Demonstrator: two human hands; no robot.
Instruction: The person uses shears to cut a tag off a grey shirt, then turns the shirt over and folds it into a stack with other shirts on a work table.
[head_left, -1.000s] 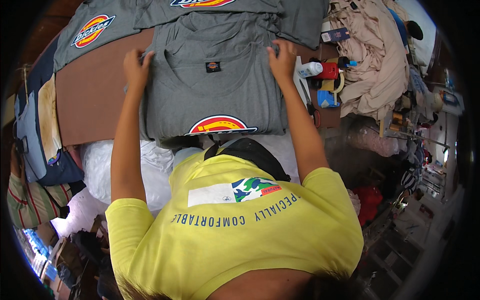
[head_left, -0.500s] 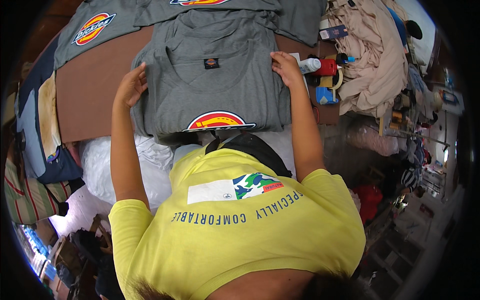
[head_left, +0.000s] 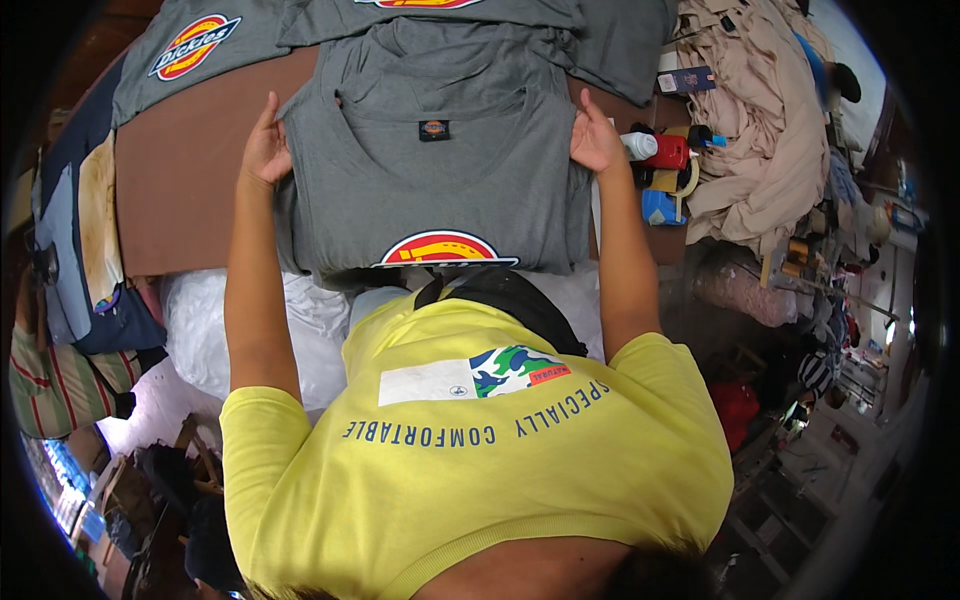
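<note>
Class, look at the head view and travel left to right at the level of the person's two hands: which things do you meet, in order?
Left hand → grey shirt with a V-shaped neck → right hand → white bottle → red container → heap of beige cloth.
</note>
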